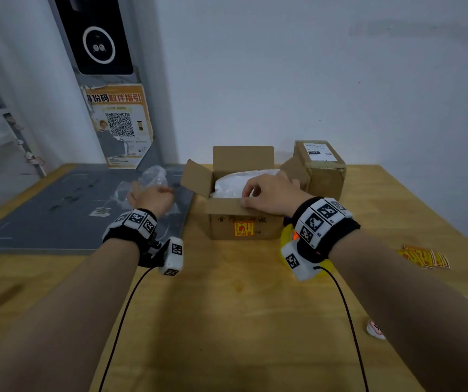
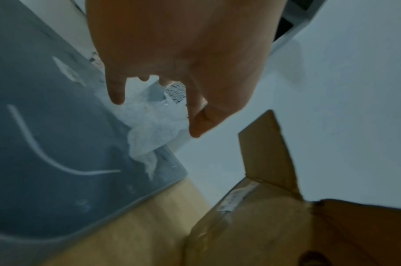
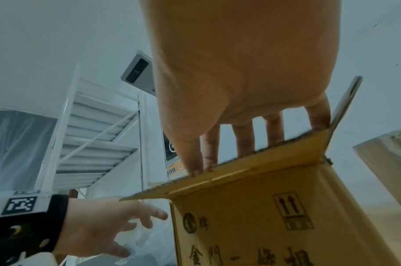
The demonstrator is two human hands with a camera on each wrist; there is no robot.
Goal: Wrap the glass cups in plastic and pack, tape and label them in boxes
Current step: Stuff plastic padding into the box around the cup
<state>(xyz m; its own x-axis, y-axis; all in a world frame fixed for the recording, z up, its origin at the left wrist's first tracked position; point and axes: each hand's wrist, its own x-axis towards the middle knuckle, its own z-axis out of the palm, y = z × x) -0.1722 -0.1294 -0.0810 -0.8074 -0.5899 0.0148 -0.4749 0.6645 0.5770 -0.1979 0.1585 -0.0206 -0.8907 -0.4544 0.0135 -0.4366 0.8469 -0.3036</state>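
Note:
An open cardboard box [image 1: 244,224] stands mid-table, its side flaps raised, with a white plastic-wrapped bundle [image 1: 235,182] inside. My right hand [image 1: 248,198] pinches the box's near flap [image 3: 240,172], thumb on the front and fingers behind its edge. Left of the box, crumpled clear plastic [image 1: 150,176] lies on a grey mat [image 1: 57,210]. My left hand [image 1: 159,192] hovers over that plastic [image 2: 154,133] with fingers spread and loose; whether they touch it I cannot tell. No bare glass cup shows.
A second box [image 1: 323,168], taped and carrying a white label, stands behind the open box at its right. Something yellow [image 1: 285,236] lies under my right wrist. Red-and-yellow stickers [image 1: 425,257] lie at the right of the wooden table [image 1: 227,321]. The wall is close behind.

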